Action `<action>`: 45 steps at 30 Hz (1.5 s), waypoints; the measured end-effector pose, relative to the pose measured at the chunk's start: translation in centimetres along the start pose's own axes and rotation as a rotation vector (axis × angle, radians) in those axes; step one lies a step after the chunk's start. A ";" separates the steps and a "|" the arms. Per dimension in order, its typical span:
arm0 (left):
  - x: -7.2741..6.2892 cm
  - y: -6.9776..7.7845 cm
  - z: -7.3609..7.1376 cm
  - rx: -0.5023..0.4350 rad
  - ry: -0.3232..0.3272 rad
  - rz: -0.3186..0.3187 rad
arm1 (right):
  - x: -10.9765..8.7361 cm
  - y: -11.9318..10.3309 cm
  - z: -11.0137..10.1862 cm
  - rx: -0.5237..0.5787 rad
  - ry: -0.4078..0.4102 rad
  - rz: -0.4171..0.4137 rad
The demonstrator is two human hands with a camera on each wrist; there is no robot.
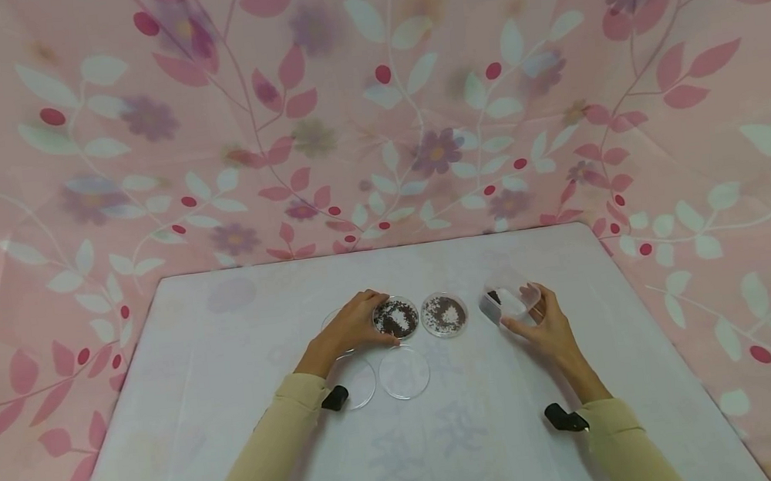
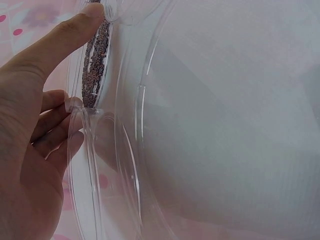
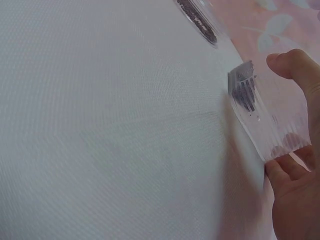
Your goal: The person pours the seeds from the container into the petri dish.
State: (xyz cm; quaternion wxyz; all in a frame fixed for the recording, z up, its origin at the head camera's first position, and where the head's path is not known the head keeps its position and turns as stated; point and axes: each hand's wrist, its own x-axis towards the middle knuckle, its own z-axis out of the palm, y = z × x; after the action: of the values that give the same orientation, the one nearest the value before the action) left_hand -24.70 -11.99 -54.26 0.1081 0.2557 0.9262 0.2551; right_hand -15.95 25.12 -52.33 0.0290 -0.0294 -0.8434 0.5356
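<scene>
My left hand (image 1: 353, 324) spans a clear petri dish (image 1: 396, 318) that holds dark brown granules, thumb at its near rim and fingers at its far rim. In the left wrist view the thumb (image 2: 75, 37) lies over the rim of that dish. Just right of it sits a second petri dish (image 1: 444, 314) with similar granules. My right hand (image 1: 549, 327) grips a clear plastic box (image 1: 518, 299) near the table's right side. The box leans to the left, and dark granules (image 3: 244, 95) are gathered at its lower end.
Two empty clear round dishes, a left one (image 1: 357, 382) and a right one (image 1: 404, 372), lie nearer the front. Another clear rim (image 1: 329, 318) shows partly behind the left hand. A white cloth covers the table (image 1: 488, 432); pink floral fabric (image 1: 377, 156) hangs behind and at both sides.
</scene>
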 end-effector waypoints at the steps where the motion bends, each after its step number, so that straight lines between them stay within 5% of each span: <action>1: 0.0 0.0 0.0 -0.002 0.000 0.000 | 0.0 0.0 0.0 -0.003 -0.003 -0.001; 7: 0.0 0.0 0.1 -0.009 -0.002 -0.003 | -0.1 0.0 0.0 -0.011 -0.004 -0.003; 14: 0.0 -0.1 0.1 0.000 -0.005 -0.008 | 1.0 3.4 0.1 -0.047 0.010 -0.016; 18: 0.0 0.0 -0.1 0.006 0.004 -0.004 | 1.3 2.9 -0.4 -0.073 0.017 -0.041; 23: 0.0 -0.1 -0.3 0.012 0.005 -0.002 | 1.7 1.8 -1.0 -0.189 0.096 -0.155; 29: 0.1 -0.2 -0.1 0.000 -0.003 -0.006 | 1.9 -0.9 0.4 -0.314 0.140 -0.414; 33: 0.1 -0.4 0.1 -0.002 0.002 0.006 | 1.7 -2.7 2.2 -0.369 0.093 -0.521; 45: 0.0 0.0 -0.2 0.003 0.009 0.013 | 0.2 -4.6 9.1 -0.491 -0.189 -0.658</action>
State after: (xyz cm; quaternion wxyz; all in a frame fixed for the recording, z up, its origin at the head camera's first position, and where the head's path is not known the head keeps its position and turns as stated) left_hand -24.71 -12.08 -54.12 0.1019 0.2605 0.9255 0.2553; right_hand -16.94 15.02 -52.05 0.1133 0.2846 -0.9094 0.2813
